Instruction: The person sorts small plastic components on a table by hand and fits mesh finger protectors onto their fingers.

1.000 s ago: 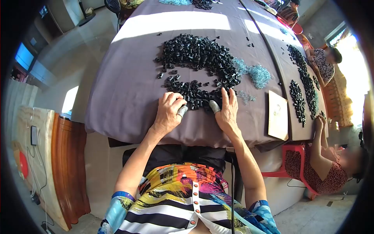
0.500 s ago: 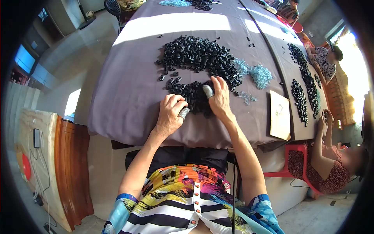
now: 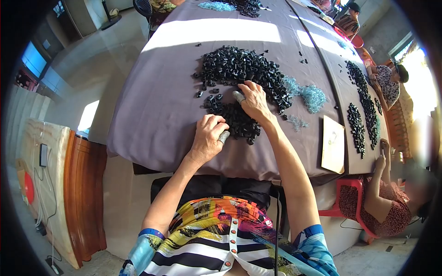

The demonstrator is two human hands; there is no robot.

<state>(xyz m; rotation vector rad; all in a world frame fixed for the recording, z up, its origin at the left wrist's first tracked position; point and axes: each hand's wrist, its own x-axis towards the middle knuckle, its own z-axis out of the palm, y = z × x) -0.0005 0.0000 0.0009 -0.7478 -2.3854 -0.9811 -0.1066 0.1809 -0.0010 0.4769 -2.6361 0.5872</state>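
Small black plastic pieces lie on the cloth in a large far pile [image 3: 239, 64] and a smaller near pile [image 3: 241, 123]. My left hand [image 3: 207, 138] is at the near pile's left edge, fingers curled toward the thumb; whatever they pinch is hidden. My right hand [image 3: 254, 101] reaches over the far side of the near pile, beside the large pile. Its fingers are bent, with the thumb apart from them, and no piece shows between them. Grey wrapping covers both thumbs.
Clear bluish small parts [image 3: 313, 97] lie right of the large pile. A flat board [image 3: 332, 143] rests near the right edge of the cloth-covered table [image 3: 152, 106]. More black pieces [image 3: 361, 101] lie farther right, where several people sit. A wooden cabinet [image 3: 83, 198] stands at left.
My right hand has moved left and away from me, from the near pile's right side to its far side. My left hand stays at the left edge. The view has shifted slightly.
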